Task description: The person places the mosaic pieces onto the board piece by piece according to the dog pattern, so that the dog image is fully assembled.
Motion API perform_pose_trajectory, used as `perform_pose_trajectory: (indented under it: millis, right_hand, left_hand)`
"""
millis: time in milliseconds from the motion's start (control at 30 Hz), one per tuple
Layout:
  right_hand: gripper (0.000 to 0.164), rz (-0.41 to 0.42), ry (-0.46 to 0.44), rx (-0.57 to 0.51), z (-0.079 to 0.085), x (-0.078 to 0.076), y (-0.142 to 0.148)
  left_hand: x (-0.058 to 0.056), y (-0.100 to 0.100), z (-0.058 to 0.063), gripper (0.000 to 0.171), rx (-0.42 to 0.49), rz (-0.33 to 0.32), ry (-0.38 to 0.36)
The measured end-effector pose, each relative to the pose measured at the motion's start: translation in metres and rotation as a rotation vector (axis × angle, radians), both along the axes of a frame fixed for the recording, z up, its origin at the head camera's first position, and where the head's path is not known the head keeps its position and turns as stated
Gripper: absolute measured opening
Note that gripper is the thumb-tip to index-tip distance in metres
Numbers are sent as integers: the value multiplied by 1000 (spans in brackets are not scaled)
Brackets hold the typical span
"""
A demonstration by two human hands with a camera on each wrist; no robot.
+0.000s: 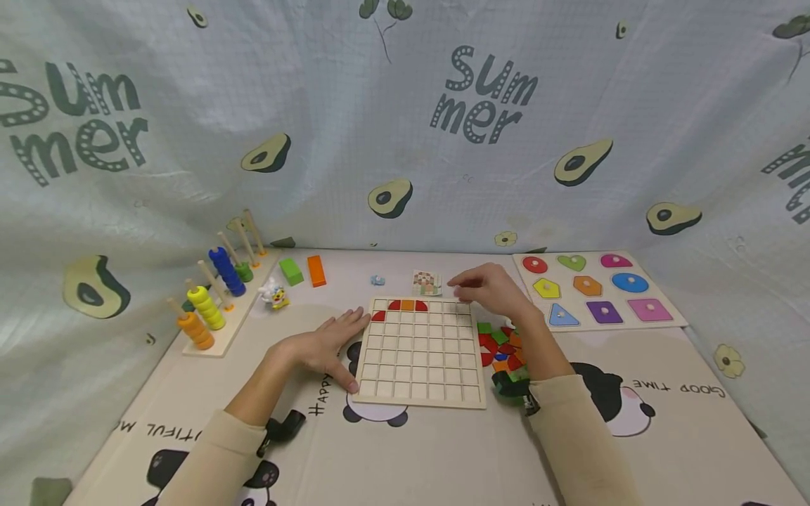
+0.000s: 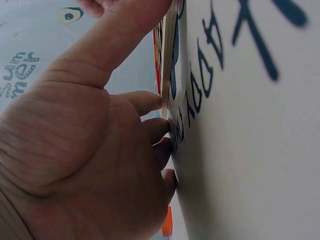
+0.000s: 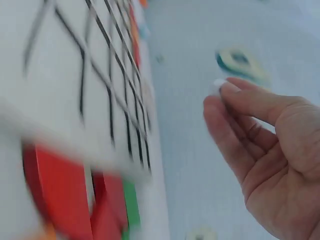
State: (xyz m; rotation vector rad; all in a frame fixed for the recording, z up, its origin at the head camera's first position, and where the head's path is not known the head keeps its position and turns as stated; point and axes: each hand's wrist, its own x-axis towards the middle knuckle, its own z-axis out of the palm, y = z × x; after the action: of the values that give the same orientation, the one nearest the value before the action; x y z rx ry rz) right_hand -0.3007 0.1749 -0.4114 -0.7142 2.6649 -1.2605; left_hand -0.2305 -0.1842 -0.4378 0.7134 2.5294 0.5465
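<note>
At the left of the frame, a wooden stand carries orange rings, yellow rings and blue rings on its pegs. A small white toy figure stands just beside it on the pale printed bench, near a green block and an orange block. Left of center, a person's left hand lies spread along the left edge of a wooden grid board, touching it and gripping nothing. The board occupies the center of the frame; a red piece sits in its second row at far left, while two more red pieces flank an orange piece in the top row. Behind it lies a picture card. The right hand, above the board's upper right corner, pinches a small white piece between thumb and fingertip. Below that arm, red, orange and green pieces are heaped against the board's right side. At right lies a shape puzzle holding nine colored forms.
</note>
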Motion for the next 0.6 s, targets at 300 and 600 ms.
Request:
perform_pose_trajectory:
  millis: [300, 600]
  right_hand:
    - [28, 271, 56, 57, -3, -4, -81]
    - [21, 281, 158, 324, -18, -9, -120]
  left_hand:
    - [-3, 0, -1, 131, -18, -22, 12]
    - [-3, -3, -2, 131, -15, -36, 13]
